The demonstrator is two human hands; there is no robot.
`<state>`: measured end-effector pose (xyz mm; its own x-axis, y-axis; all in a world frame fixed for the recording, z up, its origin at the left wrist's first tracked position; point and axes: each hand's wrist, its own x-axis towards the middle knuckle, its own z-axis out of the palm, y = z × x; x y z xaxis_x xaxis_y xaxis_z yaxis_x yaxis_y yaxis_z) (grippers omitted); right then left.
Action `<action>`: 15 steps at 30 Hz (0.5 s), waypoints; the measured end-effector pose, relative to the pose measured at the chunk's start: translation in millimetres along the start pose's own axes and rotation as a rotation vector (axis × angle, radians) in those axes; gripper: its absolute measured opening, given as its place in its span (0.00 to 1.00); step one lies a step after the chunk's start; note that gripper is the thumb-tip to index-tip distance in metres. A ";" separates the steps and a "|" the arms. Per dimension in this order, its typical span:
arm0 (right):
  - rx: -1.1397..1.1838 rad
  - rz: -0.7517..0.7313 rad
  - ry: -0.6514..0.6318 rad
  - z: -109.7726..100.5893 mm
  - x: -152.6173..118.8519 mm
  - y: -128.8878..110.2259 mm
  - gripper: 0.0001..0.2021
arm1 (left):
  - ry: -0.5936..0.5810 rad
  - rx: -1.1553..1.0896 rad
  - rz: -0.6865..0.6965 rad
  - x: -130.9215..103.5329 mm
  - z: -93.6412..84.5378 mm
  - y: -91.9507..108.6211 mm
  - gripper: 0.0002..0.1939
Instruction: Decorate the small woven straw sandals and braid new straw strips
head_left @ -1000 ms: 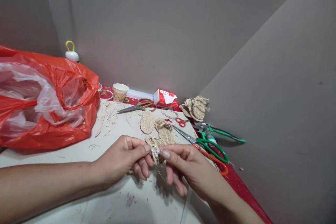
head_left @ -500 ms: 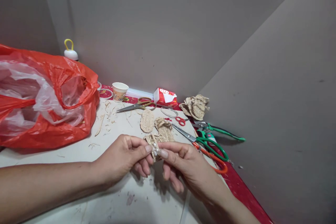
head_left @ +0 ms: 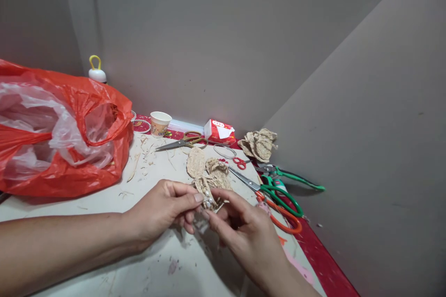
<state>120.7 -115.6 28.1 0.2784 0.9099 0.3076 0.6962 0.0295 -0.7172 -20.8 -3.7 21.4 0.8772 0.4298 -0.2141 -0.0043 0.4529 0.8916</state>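
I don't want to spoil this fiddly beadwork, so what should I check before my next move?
1. Left hand has hold of the beaded straw strip: ok, thumb pressed at its edge.
2. White beads face up and are in view: ok, though fingers may cover some.
3. Right hand has a firm grip: cannot tell, its fingertips are beside the beads but blurred.
4. No loose thread below the strip: cannot tell, that spot is blurred.
5. Plenty of room beside the right hand: not ok, the orange handle lies close by.
6. Paper cup upright and away from both hands: ok.
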 end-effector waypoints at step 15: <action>-0.320 -0.404 0.078 5.9 -3.4 5.8 0.16 | -0.002 -0.035 -0.016 -3.5 4.7 4.0 0.16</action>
<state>119.8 -116.1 19.2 -0.0140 0.8182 0.5748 0.9223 0.2326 -0.3087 -21.6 -7.1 27.5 0.8780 0.4212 -0.2272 -0.0075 0.4867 0.8735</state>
